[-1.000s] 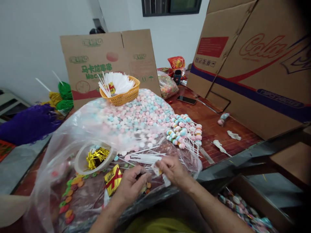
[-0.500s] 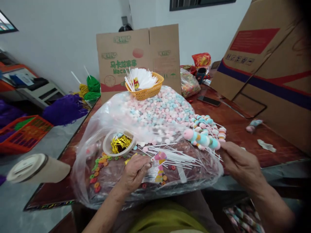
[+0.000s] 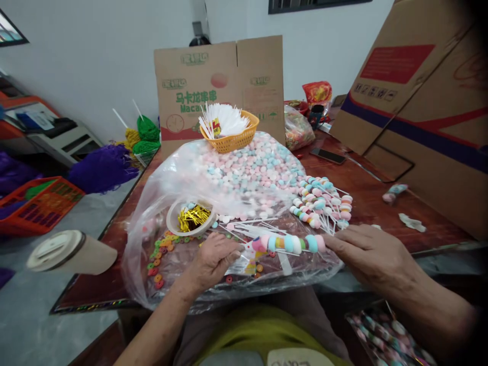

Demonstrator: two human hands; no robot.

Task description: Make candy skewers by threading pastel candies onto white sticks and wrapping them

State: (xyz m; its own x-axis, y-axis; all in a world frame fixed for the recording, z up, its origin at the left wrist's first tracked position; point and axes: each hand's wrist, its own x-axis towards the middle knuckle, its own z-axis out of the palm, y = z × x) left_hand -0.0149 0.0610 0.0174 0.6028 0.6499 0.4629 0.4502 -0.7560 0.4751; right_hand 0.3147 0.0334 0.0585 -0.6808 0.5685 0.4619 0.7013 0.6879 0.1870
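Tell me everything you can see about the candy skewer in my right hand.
The candy skewer is a row of soft-looking, rounded pieces in pink, pale blue and white, with thinner orange and green bits between them. It lies nearly level, crosswise in front of you. Your right hand grips its right end, hiding any stick there. Its left end meets the printed wrapper in your left hand; whether it is inside is unclear.

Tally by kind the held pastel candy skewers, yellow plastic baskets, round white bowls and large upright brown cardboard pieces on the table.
Pastel candy skewer in right hand: 1
Yellow plastic basket: 1
Round white bowl: 1
Upright brown cardboard pieces: 2
Total: 5
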